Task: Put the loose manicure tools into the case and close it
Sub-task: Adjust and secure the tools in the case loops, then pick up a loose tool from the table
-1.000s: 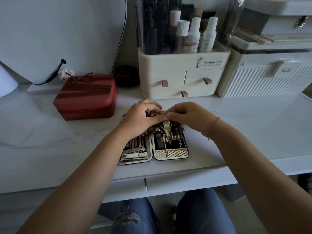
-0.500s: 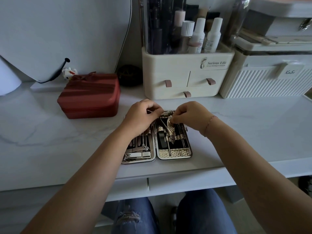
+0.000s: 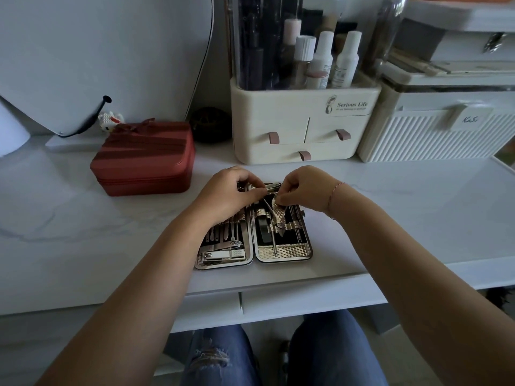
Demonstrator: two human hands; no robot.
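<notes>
The slim gold metal manicure case (image 3: 282,253) was lying flat open on the white marble-look desk (image 3: 83,232), close to its near edge, with both halves facing up. The left half was packed with small steel tools in their loops, and a pair of silver nail clippers (image 3: 223,254) sat across its near end. In the right half a thin steel pick (image 3: 274,240) ran near to far beside the gold metal nippers (image 3: 278,215).

The right hand (image 3: 305,188) was over the far end of the right half, fingers curled in, pinching the far tip of the gold metal nippers. The left hand (image 3: 228,195) was hunched over the far end of the left half with its fingers curled too, but honestly I couldn't tell if it was actually gripping anything under there.

Further back, a dark red zip box with a bow (image 3: 145,157) sat on the left and a cream plastic drawer organiser (image 3: 303,126) straight behind the case.
</notes>
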